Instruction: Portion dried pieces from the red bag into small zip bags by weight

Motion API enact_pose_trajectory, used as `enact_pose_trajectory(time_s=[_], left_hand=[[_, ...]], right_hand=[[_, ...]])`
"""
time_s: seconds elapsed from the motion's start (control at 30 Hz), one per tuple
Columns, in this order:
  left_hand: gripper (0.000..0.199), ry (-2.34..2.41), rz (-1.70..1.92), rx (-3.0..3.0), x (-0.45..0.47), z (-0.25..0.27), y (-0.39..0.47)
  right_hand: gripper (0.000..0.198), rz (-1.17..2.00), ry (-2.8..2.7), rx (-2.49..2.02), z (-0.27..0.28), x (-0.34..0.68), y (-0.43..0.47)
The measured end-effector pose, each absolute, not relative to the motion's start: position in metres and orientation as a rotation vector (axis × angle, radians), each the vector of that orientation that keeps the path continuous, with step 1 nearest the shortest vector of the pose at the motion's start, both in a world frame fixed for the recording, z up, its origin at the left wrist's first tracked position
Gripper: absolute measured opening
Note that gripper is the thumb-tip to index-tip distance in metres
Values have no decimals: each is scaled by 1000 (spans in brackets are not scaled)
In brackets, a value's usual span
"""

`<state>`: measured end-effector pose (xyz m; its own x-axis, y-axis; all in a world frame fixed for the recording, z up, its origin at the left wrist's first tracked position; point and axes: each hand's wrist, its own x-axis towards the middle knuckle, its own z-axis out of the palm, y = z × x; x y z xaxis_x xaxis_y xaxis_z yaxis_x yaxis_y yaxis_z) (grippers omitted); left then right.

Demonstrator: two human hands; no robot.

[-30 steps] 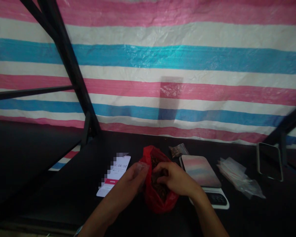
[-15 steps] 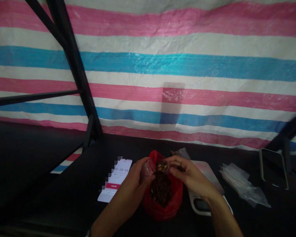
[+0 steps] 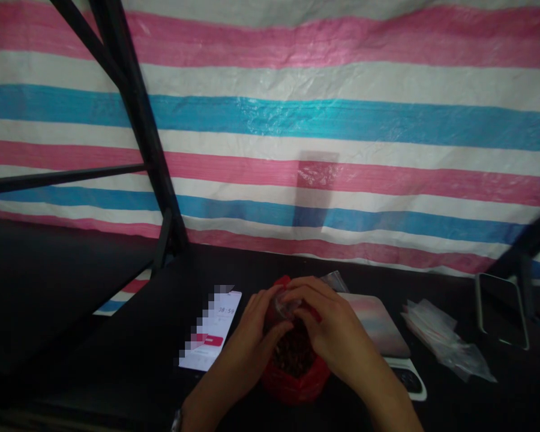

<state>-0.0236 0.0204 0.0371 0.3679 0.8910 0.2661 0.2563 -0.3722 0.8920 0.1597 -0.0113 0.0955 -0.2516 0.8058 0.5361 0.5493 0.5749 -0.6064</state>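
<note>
My left hand (image 3: 256,330) is closed around a clear plastic bag (image 3: 272,312), only partly visible between the fingers. My right hand (image 3: 326,318) has come up against the bag's mouth, fingers curled round a small clear cup (image 3: 288,307) that is tilted toward the bag. The fingers hide most of the cup and its contents. Both hands are over an open red plastic bag (image 3: 297,390), full of small dark brown pieces like nuts or beans (image 3: 294,354). A white kitchen scale (image 3: 416,384) with a flat pinkish plate (image 3: 378,321) sits beside my right forearm.
To the left lies a phone (image 3: 211,336) showing a timer, partly pixelated. Several clear zip bags (image 3: 445,342) are piled on the right, near a clear-centred frame-like phone (image 3: 501,312). Another small zip bag (image 3: 335,281) lies behind. A black metal post (image 3: 146,138) rises at left.
My right hand has moved left with the clear cup, bringing it from above the red bag to the clear bag in my left hand. The nuts in the cup are now hidden.
</note>
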Motion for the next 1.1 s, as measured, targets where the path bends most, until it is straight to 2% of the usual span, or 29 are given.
enact_pose_trajectory(time_s=[0.23, 0.43, 0.6, 0.73, 0.93, 1.1], left_hand=[[41, 1072, 1083, 1694, -28, 55, 23], [42, 1361, 1059, 1637, -26, 59, 17], [49, 1624, 998, 1854, -8, 39, 9], [31, 1716, 942, 1748, -5, 35, 14], [8, 1800, 905, 1452, -19, 47, 25], [18, 1691, 955, 1341, -26, 42, 28]], right_hand=[[34, 317, -1765, -1226, 98, 178, -10], [41, 482, -2016, -1603, 73, 194, -1], [51, 376, -2107, -1780, 62, 177, 10], [52, 397, -2102, -1843, 67, 182, 10], [43, 466, -2064, -1875, 68, 185, 8], [37, 521, -2075, -1775, 54, 166, 18]])
